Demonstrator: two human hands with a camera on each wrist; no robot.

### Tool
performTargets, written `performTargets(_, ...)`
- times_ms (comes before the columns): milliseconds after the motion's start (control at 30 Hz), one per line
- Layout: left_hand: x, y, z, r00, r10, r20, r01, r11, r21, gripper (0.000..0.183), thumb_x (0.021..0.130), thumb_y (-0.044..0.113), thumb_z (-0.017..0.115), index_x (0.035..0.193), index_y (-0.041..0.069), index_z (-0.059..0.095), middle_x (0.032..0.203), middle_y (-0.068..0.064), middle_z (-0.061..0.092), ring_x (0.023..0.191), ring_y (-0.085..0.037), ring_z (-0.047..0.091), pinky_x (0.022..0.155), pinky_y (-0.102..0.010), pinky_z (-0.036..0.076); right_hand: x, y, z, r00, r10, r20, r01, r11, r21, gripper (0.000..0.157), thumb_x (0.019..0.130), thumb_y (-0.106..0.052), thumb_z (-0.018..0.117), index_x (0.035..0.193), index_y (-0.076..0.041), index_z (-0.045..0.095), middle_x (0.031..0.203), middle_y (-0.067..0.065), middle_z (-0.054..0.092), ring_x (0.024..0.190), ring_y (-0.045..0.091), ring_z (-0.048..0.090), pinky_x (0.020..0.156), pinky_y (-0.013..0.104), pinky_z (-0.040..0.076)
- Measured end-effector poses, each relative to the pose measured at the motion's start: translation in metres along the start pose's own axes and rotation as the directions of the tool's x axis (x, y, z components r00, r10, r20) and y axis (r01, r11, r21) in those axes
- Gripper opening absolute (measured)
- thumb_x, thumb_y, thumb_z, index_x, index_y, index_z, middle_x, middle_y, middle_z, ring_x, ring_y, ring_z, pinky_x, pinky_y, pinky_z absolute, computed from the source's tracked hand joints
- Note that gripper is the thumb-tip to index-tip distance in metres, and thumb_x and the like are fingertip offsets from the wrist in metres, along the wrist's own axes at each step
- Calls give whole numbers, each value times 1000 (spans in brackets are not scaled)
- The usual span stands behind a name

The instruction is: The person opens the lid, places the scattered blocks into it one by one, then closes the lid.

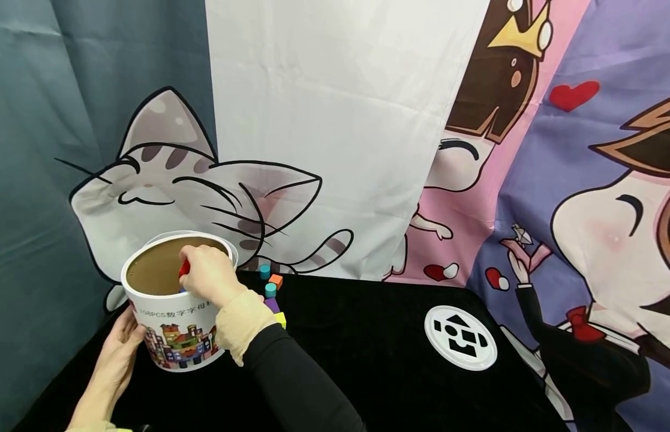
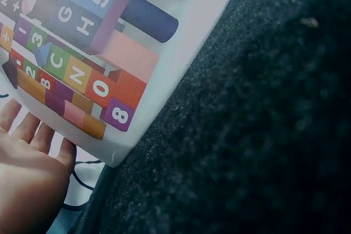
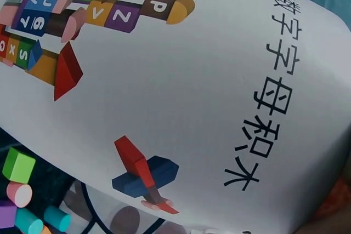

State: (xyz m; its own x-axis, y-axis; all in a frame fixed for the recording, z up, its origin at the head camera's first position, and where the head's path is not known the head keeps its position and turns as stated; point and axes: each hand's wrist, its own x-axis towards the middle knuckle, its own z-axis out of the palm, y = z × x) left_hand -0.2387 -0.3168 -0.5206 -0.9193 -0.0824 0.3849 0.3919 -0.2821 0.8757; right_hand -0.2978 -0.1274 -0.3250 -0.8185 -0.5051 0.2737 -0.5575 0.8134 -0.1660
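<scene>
A white bucket (image 1: 178, 312) printed with letter and number blocks stands on the black cloth at the left in the head view. My left hand (image 1: 112, 354) holds its left side, thumb towards me and fingers curved along the wall. Over the bucket's mouth, my right hand (image 1: 213, 273) pinches a red block (image 1: 185, 268) just inside the rim. Something blue shows beneath that block; the rest of the bucket's contents is hidden by the front wall. In the left wrist view, the left fingers (image 2: 41, 135) lie against the printed wall near the bottom edge.
Beside the bucket's right side lie several small blocks, among them a teal cylinder (image 1: 265, 272), an orange cube (image 1: 276, 280), a green cube (image 3: 19, 164) and a pink cylinder (image 3: 19, 194). A round white lid (image 1: 461, 360) with shaped cut-outs rests farther right. Cartoon-printed curtains (image 1: 335, 120) hang behind.
</scene>
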Motion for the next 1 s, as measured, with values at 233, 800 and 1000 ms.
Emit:
performTargets(233, 8, 5, 7, 998, 9, 57, -13, 998, 69, 81, 100, 23, 56, 158, 19, -1, 162, 0, 2, 143, -5, 5, 109, -14, 8, 0, -2, 0, 1000, 22, -12, -22, 1000, -4, 33, 87, -35, 75, 119, -30, 65, 100, -14, 61, 86, 1, 53, 75, 15, 42)
performTargets(800, 15, 20, 22, 997, 51, 49, -64, 954, 292, 97, 89, 13, 74, 157, 20, 5, 139, 1, 30, 119, -4, 35, 95, -13, 24, -4, -5, 1, 998, 51, 20, -51, 999, -15, 29, 89, -37, 72, 117, -33, 65, 106, -15, 60, 96, 3, 55, 79, 19, 45)
performTargets(1000, 16, 20, 19, 998, 41, 40, -52, 943, 329, 94, 90, 9, 72, 157, 20, 6, 137, 8, 31, 118, -2, 35, 93, -12, 25, -12, 2, 6, 995, -16, -103, 17, 1000, 12, 17, 95, -29, 62, 111, -28, 69, 107, -11, 60, 101, 6, 55, 88, 19, 41)
